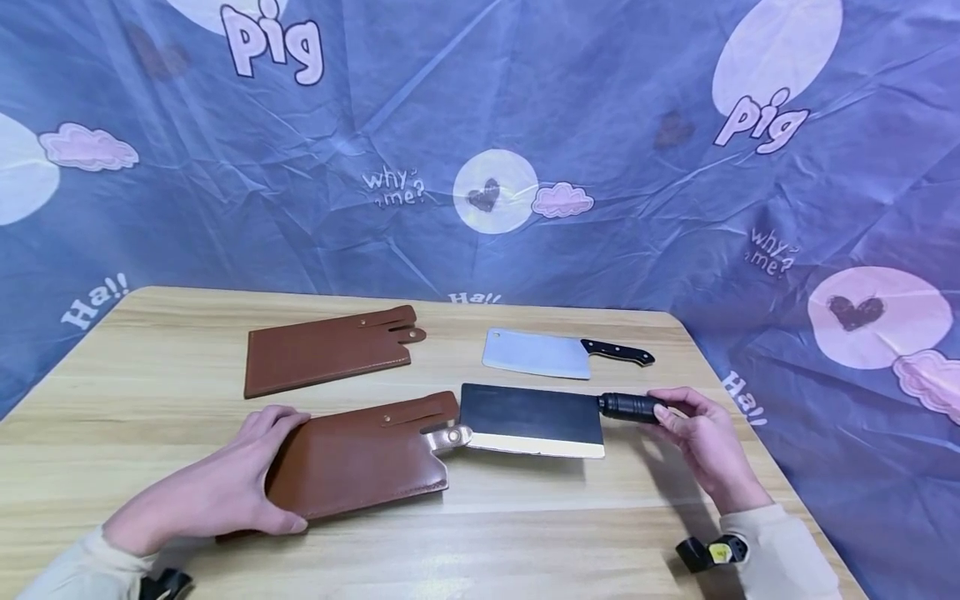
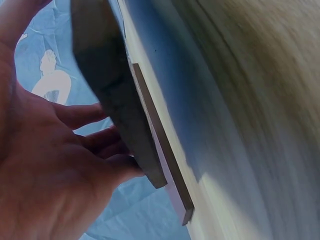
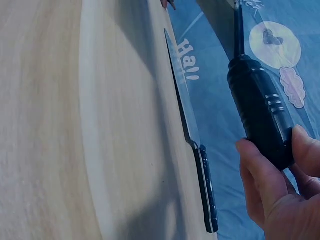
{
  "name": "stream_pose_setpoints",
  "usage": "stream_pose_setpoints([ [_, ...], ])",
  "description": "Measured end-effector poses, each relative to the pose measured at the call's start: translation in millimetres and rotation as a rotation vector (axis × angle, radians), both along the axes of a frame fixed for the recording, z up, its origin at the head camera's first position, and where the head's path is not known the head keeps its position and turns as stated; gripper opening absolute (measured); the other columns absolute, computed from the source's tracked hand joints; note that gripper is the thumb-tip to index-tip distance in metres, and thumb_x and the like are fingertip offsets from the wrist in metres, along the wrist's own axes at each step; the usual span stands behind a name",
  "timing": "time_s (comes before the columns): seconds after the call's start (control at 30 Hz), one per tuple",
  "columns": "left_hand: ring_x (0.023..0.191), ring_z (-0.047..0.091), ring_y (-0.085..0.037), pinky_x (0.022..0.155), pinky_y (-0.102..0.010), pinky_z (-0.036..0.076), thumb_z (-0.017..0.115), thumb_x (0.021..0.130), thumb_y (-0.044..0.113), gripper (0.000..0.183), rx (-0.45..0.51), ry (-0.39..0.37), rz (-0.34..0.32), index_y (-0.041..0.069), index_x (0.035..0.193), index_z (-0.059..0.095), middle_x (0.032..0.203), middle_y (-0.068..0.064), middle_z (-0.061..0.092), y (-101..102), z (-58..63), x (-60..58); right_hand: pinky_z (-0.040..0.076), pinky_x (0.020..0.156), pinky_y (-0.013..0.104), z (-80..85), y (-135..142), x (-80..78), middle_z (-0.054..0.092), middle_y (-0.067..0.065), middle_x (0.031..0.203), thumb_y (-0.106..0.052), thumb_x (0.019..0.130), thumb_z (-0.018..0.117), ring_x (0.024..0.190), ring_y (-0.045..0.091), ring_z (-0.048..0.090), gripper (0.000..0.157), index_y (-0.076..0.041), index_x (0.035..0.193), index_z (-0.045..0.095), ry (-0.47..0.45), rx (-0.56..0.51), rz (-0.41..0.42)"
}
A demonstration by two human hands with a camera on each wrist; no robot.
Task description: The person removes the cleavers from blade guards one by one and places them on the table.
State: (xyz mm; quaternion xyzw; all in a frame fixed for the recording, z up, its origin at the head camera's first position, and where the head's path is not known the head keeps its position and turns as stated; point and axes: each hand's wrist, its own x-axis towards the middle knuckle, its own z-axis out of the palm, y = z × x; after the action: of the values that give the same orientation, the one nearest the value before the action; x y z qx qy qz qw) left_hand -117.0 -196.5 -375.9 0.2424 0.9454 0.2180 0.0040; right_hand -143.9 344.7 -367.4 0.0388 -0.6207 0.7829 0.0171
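Note:
A brown leather knife sheath [image 1: 360,467] is raised off the table, gripped across its width by my left hand [image 1: 217,483], thumb on the near edge and fingers on the far one. Its edge [image 2: 117,95] fills the middle of the left wrist view. My right hand [image 1: 708,446] pinches the butt of the round black handle [image 3: 262,110] of a dark-bladed cleaver [image 1: 532,408], also above the table. The blade's front end meets the sheath's mouth, next to the snap strap [image 1: 450,437]; whether any of it is inside, I cannot tell.
Behind, a second brown sheath [image 1: 322,354] lies flat on the wooden table [image 1: 510,533]. To its right lies a smaller silver cleaver [image 1: 536,354] with a riveted black handle [image 1: 618,351]. A blue printed cloth [image 1: 420,242] hangs along the back and right side.

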Motion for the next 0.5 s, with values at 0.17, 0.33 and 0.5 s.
stream_pose_setpoints([
  [0.17, 0.113, 0.030, -0.014, 0.083, -0.040, 0.040, 0.075, 0.048, 0.064, 0.108, 0.004, 0.008, 0.001, 0.007, 0.130, 0.035, 0.125, 0.000, 0.030, -6, -1.9, -1.6, 0.045, 0.079, 0.033, 0.5, 6, 0.4, 0.054, 0.013, 0.099, 0.017, 0.083, 0.047, 0.089, 0.022, 0.060, 0.024, 0.010, 0.103, 0.059, 0.008, -0.022, 0.006],
  [0.33, 0.112, 0.031, -0.014, 0.082, -0.039, 0.040, 0.075, 0.048, 0.063, 0.108, 0.002, 0.002, 0.006, 0.007, 0.130, 0.035, 0.124, 0.000, 0.030, -10, -4.0, -1.5, 0.045, 0.079, 0.032, -0.8, 14, 1.4, 0.056, 0.013, 0.097, 0.019, 0.083, 0.045, 0.089, 0.022, 0.060, 0.026, 0.010, 0.102, 0.060, 0.016, -0.050, 0.002],
  [0.5, 0.111, 0.032, -0.014, 0.081, -0.039, 0.040, 0.074, 0.048, 0.064, 0.108, -0.006, 0.002, 0.011, 0.006, 0.130, 0.034, 0.124, -0.001, 0.030, -13, -5.1, -1.2, 0.046, 0.077, 0.031, -1.2, 22, 2.9, 0.058, 0.013, 0.096, 0.019, 0.083, 0.044, 0.088, 0.022, 0.061, 0.027, 0.009, 0.102, 0.060, 0.036, -0.063, -0.009],
])
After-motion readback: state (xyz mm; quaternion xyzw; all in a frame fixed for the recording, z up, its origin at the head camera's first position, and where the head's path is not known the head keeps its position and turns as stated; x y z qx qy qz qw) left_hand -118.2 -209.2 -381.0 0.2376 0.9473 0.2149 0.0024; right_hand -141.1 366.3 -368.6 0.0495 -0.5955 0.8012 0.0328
